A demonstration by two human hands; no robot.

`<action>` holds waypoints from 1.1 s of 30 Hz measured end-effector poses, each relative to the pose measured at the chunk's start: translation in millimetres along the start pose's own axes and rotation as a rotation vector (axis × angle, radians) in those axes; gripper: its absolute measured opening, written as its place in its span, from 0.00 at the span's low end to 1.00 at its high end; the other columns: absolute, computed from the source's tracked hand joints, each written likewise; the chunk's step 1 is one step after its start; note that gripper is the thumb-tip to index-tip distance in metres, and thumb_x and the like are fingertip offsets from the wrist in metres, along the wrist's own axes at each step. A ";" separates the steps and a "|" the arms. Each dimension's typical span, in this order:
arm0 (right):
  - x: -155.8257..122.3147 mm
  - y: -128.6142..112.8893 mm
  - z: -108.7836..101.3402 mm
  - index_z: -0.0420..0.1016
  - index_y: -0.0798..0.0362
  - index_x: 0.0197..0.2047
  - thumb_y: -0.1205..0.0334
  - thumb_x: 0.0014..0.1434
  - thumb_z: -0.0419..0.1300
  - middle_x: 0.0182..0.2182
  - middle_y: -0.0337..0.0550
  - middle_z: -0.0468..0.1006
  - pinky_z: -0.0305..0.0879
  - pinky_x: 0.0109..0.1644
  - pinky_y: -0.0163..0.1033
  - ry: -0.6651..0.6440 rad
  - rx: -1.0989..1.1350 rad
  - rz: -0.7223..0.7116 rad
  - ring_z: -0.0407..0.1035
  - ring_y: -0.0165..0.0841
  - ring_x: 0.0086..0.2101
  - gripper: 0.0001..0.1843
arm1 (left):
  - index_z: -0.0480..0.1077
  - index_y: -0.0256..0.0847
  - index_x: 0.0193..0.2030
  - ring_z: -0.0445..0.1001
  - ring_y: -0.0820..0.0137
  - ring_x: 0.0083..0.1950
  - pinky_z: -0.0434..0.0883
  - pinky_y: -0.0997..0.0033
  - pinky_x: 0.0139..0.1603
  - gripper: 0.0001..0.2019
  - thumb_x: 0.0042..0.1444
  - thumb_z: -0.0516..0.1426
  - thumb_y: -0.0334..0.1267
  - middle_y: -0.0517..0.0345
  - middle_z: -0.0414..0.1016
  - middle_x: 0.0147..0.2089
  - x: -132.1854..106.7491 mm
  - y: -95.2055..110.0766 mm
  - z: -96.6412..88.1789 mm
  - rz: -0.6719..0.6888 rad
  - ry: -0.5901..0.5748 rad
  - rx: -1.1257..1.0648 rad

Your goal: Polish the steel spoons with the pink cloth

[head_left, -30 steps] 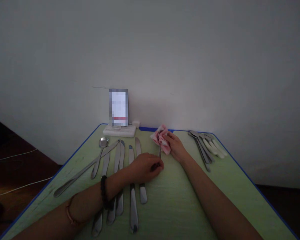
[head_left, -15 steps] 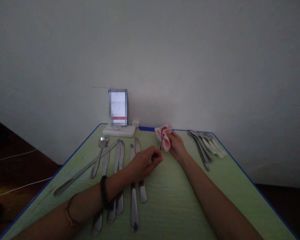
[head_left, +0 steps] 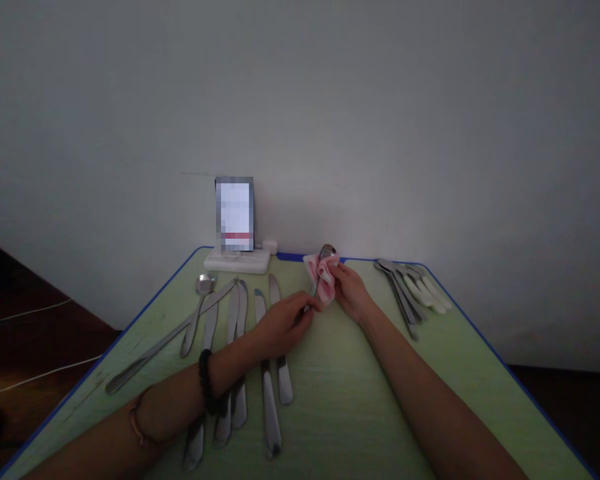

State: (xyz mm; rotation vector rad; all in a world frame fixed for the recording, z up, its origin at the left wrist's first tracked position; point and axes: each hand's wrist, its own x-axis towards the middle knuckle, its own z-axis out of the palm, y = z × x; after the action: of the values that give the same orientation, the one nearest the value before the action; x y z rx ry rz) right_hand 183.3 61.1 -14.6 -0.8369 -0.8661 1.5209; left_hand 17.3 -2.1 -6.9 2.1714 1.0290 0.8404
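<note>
My left hand (head_left: 287, 323) is closed on the handle end of a metal spoon (head_left: 327, 252), whose bowl points away toward the wall. Pink-and-white cloth (head_left: 325, 280) is bunched around the spoon's neck, and my right hand (head_left: 350, 290) pinches that cloth from the right side. The spoon's bowl shows above the cloth; part of its handle is covered by cloth and fingers. Beneath and beside my left forearm lie several table knives (head_left: 270, 413), some partly hidden by the arm.
A small ladle-like spoon (head_left: 205, 285) and a long-handled utensil (head_left: 150, 353) lie at the left. Several spoons with dark and white handles (head_left: 405, 293) are grouped at the right. A phone (head_left: 235, 213) stands on a white base (head_left: 237, 260) by the wall.
The spoon's bowl, earlier wrapped in the cloth, now shows above it. My left hand has shifted slightly left and the cloth has moved a little left too.
</note>
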 end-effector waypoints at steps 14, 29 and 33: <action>-4.1 -2.1 -3.5 0.73 0.53 0.28 0.62 0.43 0.63 0.25 0.36 0.76 0.65 0.30 0.35 -0.108 -0.125 0.062 0.66 0.28 0.25 0.07 | 0.58 0.41 0.44 0.61 0.76 0.23 0.57 0.79 0.19 0.21 0.58 0.46 0.58 0.64 0.61 0.26 1.9 1.3 5.4 -0.042 0.521 -0.734; -4.1 -9.3 3.3 0.75 0.54 0.31 0.58 0.42 0.67 0.24 0.36 0.77 0.64 0.32 0.34 -0.539 -0.555 0.141 0.69 0.30 0.27 0.12 | 0.65 0.38 0.35 0.59 0.75 0.21 0.57 0.77 0.21 0.18 0.60 0.46 0.51 0.65 0.58 0.20 13.0 -22.6 -4.4 -0.285 0.474 -0.436; -4.3 -10.5 5.5 0.76 0.55 0.31 0.56 0.43 0.66 0.24 0.37 0.77 0.64 0.33 0.34 -0.621 -0.520 0.217 0.69 0.30 0.27 0.12 | 0.64 0.38 0.31 0.56 0.76 0.20 0.55 0.77 0.20 0.18 0.61 0.45 0.50 0.67 0.55 0.18 16.5 -27.4 -6.5 -0.297 0.456 -0.389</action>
State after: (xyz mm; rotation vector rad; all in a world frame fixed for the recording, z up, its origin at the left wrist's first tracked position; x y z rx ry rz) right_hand 183.8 57.4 -2.6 -0.8491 -1.7252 1.8118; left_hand 8.6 27.3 -17.9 1.4908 1.2421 1.2984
